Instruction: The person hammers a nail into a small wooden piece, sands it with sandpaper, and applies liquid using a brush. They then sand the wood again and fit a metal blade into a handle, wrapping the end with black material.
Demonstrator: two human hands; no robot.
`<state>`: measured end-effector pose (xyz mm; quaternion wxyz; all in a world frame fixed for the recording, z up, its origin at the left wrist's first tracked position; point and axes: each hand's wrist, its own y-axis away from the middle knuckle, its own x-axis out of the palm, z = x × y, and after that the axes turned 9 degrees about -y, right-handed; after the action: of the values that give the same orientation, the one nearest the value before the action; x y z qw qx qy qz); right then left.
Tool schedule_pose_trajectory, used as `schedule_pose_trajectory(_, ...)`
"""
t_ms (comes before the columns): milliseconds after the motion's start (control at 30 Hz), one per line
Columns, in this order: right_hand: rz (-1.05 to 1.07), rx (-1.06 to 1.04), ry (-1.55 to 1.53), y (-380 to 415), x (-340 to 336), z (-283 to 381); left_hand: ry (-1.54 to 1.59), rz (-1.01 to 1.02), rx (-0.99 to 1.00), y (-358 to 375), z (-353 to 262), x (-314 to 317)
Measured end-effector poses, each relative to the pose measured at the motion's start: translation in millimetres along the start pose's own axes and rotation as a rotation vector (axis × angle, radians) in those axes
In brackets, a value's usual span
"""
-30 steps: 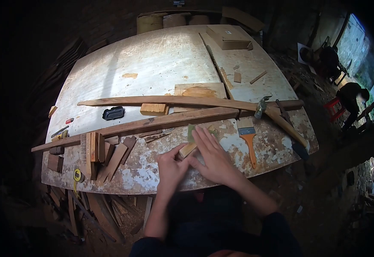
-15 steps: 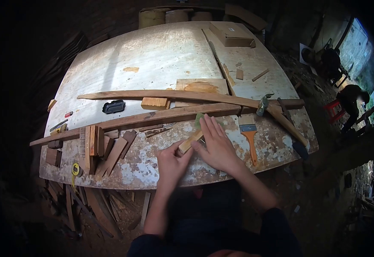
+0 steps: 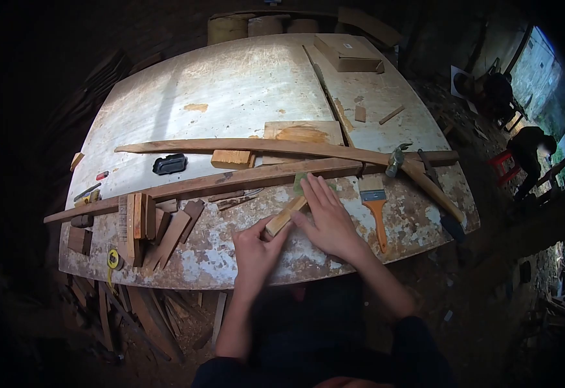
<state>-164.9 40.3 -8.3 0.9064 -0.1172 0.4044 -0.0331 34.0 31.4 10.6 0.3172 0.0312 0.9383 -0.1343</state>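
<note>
My left hand point(image 3: 256, 251) is closed around the near end of a small pale wooden block point(image 3: 284, 218) above the worn tabletop. Over the block's far end lies my right hand point(image 3: 329, 226), its fingers stretched out flat and its thumb along the block's side. A greenish sheet point(image 3: 300, 180), which looks like sandpaper, shows beside and beneath the right fingertips. The right hand hides where block and sheet meet. To the right of that hand lies a paintbrush point(image 3: 375, 213) with an orange handle.
Long wooden beams point(image 3: 256, 176) cross the table beyond my hands, with a hammer point(image 3: 396, 160) at their right. Wood offcuts point(image 3: 172, 234) and a tape measure point(image 3: 114, 259) lie left. Farther back are a black tray point(image 3: 170, 164) and a cardboard box point(image 3: 349, 54). A person point(image 3: 529, 155) is at far right.
My left hand and the block's near end have shifted slightly left and toward me, baring a little more of the block. My right hand stays nearly in place.
</note>
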Motion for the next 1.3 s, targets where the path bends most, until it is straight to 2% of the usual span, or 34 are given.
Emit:
schedule_pose_trajectory(100, 0.147, -0.25, -0.002, 32.4, -8.5, 68.2, -0.069, 0.004, 0.116, -4.5, 24.3, 2.2)
schedule_pose_trajectory(133, 0.164, -0.267, 0.009, 31.1, -6.9, 66.7, 0.011, 0.026, 0.042, -4.7, 24.4, -0.4)
schedule_pose_trajectory(233, 0.0, -0.067, -0.006, -4.0, -2.1, 12.9, 0.001, 0.013, -0.04, 0.6, 7.8, -4.7)
schedule_pose_trajectory(267, -0.005, -0.051, 0.055, -0.6, 4.7, 12.3, -0.047, -0.028, 0.059, 2.4, 13.0, -0.4)
schedule_pose_trajectory(367, 0.144, -0.319, -0.031, 34.8, 2.4, 73.0, 0.006, -0.01, 0.033, 0.7, 34.1, 4.2)
schedule_pose_trajectory(400, 0.2, -0.321, -0.055, 29.2, -1.6, 65.8, 0.034, -0.005, 0.054, 2.0, 33.8, 0.7)
schedule_pose_trajectory(467, 0.064, -0.164, 0.022, 5.3, 0.0, 25.3, -0.038, 0.016, 0.033, 6.1, 30.1, 3.0)
schedule_pose_trajectory(533, -0.024, -0.076, 0.092, 0.1, 4.9, 21.7, -0.076, 0.032, 0.018, 5.8, 24.0, 2.6)
schedule_pose_trajectory(633, 0.112, -0.308, 0.004, 35.2, 5.1, 64.6, -0.06, 0.056, -0.002, 4.6, 19.9, -2.7)
schedule_pose_trajectory(667, 0.159, -0.322, 0.002, 33.6, 0.6, 59.7, -0.028, 0.048, -0.007, 4.0, 25.6, -0.5)
schedule_pose_trajectory(733, 0.06, -0.157, 0.032, 9.0, -0.7, 18.5, 0.041, 0.036, -0.023, 5.5, 32.1, 5.5)
schedule_pose_trajectory(800, -0.008, -0.059, 0.099, 6.1, 5.1, 10.5, -0.048, 0.016, 0.067, 9.6, 29.1, 4.7)
schedule_pose_trajectory(833, 0.027, -0.154, 0.079, 12.5, 6.0, 26.2, -0.091, -0.005, 0.119, 5.9, 25.4, 4.5)
schedule_pose_trajectory(867, 0.067, -0.242, 0.053, 27.1, 5.3, 51.2, -0.064, 0.038, 0.012, 4.6, 21.4, 2.5)
schedule_pose_trajectory(933, 0.151, -0.338, 0.031, 32.5, 1.5, 59.1, -0.024, 0.054, -0.015, 4.4, 27.4, 2.4)
schedule_pose_trajectory(1000, 0.014, -0.187, 0.076, 7.9, 3.0, 19.4, 0.075, 0.015, -0.054, 7.5, 40.1, 13.0)
schedule_pose_trajectory(1067, -0.075, -0.09, 0.115, 4.4, 13.8, 7.0, -0.049, -0.021, 0.067, 12.4, 27.9, 5.4)
schedule_pose_trajectory(1100, -0.036, -0.159, 0.083, 11.1, 14.1, 20.8, -0.106, -0.044, 0.133, 9.8, 20.4, 3.6)
schedule_pose_trajectory(1200, 0.071, -0.333, -0.021, 37.6, 5.2, 58.2, -0.02, 0.008, 0.021, 7.6, 22.9, 2.4)
schedule_pose_trajectory(1300, -0.007, -0.109, 0.003, 3.3, 0.8, 20.5, -0.032, -0.022, 0.059, 12.1, 26.9, 4.2)
